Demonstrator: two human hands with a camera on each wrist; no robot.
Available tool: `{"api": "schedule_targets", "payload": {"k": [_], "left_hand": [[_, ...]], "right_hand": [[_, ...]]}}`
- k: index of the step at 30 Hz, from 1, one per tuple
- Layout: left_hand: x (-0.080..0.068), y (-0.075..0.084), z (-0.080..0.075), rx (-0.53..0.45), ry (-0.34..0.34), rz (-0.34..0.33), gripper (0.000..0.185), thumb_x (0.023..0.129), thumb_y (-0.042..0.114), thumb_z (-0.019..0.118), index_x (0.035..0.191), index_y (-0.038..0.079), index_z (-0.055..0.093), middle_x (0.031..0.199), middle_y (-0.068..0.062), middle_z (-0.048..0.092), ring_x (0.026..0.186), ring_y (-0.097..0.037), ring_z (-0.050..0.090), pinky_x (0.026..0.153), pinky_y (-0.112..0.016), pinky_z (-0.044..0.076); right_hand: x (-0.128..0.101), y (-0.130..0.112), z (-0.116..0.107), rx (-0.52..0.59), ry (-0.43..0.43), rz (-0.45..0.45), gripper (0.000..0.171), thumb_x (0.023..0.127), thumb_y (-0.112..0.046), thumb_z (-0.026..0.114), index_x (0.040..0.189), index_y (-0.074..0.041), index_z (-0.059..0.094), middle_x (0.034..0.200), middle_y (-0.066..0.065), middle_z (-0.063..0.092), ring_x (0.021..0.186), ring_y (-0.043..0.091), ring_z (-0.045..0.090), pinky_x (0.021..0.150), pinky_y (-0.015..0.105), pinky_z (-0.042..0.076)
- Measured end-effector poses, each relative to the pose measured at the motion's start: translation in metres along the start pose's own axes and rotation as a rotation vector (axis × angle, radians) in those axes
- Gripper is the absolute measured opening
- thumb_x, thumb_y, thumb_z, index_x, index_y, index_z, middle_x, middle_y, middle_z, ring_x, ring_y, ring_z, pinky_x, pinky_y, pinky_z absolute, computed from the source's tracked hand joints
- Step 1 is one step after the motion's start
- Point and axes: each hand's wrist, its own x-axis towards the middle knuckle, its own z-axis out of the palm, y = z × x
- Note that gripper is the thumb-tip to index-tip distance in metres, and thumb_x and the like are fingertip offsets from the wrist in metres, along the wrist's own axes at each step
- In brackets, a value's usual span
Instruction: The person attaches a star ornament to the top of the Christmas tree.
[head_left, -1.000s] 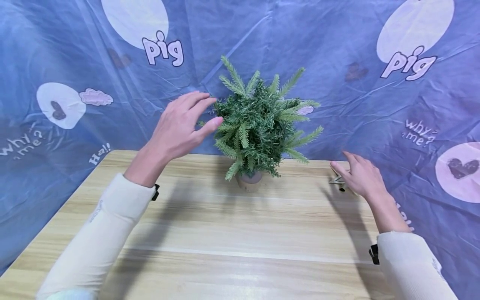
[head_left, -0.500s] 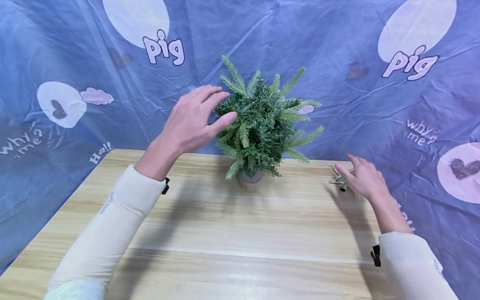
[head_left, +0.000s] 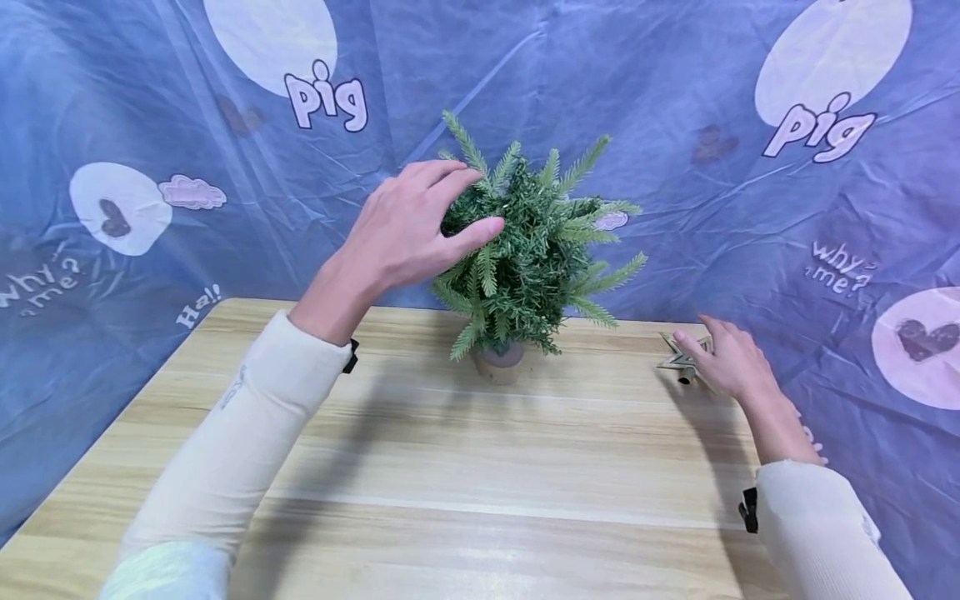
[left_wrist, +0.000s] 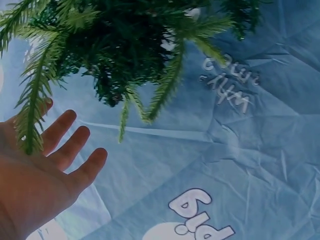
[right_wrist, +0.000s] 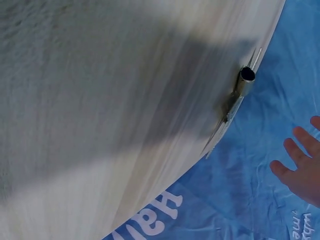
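A small artificial Christmas tree (head_left: 534,250) with a brownish base (head_left: 500,367) stands upright at the back middle of the table. My left hand (head_left: 408,223), fingers spread and holding nothing, reaches to the tree's left side. In the left wrist view, one sprig hangs in front of that hand (left_wrist: 42,185); whether they touch I cannot tell. At the back right lies a gold star tree topper (head_left: 675,354), its short tube (right_wrist: 246,77) pointing outward. Just above the star hovers my right hand (head_left: 731,362), partly covering it, its fingers relaxed and apart from it in the right wrist view.
The wooden table (head_left: 480,467) has its back edge close to a blue printed cloth (head_left: 630,75) hung behind and at the sides. Shadows of both arms fall across the tabletop.
My left hand has moved right and slightly up, in front of the tree's left branches. The right hand has shifted slightly down and right, showing more of the star. The tree has stayed put.
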Motion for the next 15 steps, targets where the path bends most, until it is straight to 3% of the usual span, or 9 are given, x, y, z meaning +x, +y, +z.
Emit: {"api": "schedule_targets", "payload": {"k": [8, 15], "left_hand": [[0.01, 0.01, -0.001, 0.018, -0.07, -0.039, 0.077, 0.083, 0.077, 0.03, 0.145, 0.033, 0.031, 0.151, 0.009, 0.031, 0.139, -0.016, 0.028, 0.113, -0.047, 0.028], [0.021, 0.012, -0.003, 0.073, -0.106, -0.035, 0.081, 0.081, 0.079, 0.028, 0.147, 0.032, 0.029, 0.152, 0.004, 0.031, 0.139, -0.021, 0.031, 0.11, -0.049, 0.031]], "right_hand": [[0.0, 0.007, 0.005, 0.009, -0.006, 0.01, 0.081, 0.092, -0.063, 0.032, 0.146, -0.003, 0.026, 0.141, 0.036, 0.03, 0.124, 0.059, 0.026, 0.092, 0.075, 0.026], [0.002, 0.012, 0.008, 0.033, 0.006, -0.009, 0.078, 0.094, -0.06, 0.033, 0.144, 0.0, 0.028, 0.139, 0.037, 0.031, 0.124, 0.057, 0.029, 0.095, 0.072, 0.026]]}}
